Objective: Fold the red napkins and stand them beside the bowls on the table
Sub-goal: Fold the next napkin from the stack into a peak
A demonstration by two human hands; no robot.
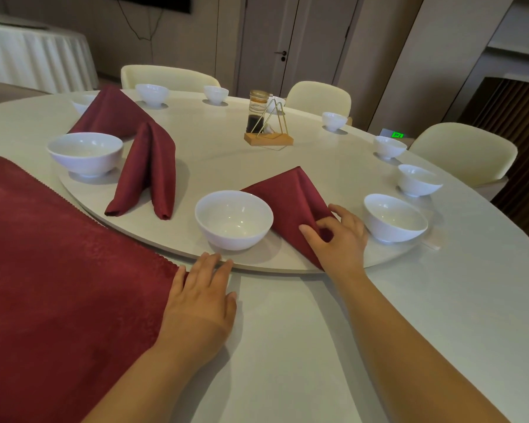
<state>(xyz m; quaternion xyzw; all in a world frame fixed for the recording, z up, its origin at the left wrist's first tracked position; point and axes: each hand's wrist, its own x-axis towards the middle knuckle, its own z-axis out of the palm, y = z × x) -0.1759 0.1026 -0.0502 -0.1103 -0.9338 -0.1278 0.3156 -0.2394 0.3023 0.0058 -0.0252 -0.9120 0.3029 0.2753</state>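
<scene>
Pinching the near corner of the folded napkin (290, 203), our right grip (338, 238) has its thumb and curled fingers closed on the red cloth. This napkin stands as a low peak on the turntable (226, 160), just to the right of the near bowl (234, 219) and touching it. Its near tip reaches the turntable's rim. To the right of our right grip, close by, sits the right bowl (394, 221).

Our left grip (202, 296) holds nothing. It lies flat on the worktop (318, 346) with straight fingers, and their tips touch the turntable's near rim below the near bowl. Its left edge meets the corner of the flat napkin (58, 270), which is spread unfolded over the near left of the worktop.

Further left on the turntable we see a second napkin (147, 169) standing folded, with two rolled ends pointing near, just right of the left bowl (84, 154). Behind it stands a third napkin (113, 114), also folded into a peak. More white bowls ring the far and right edge. A wooden stand with a dark bottle (268, 123) sits near the middle, and cream chairs (461, 151) surround the far side.
</scene>
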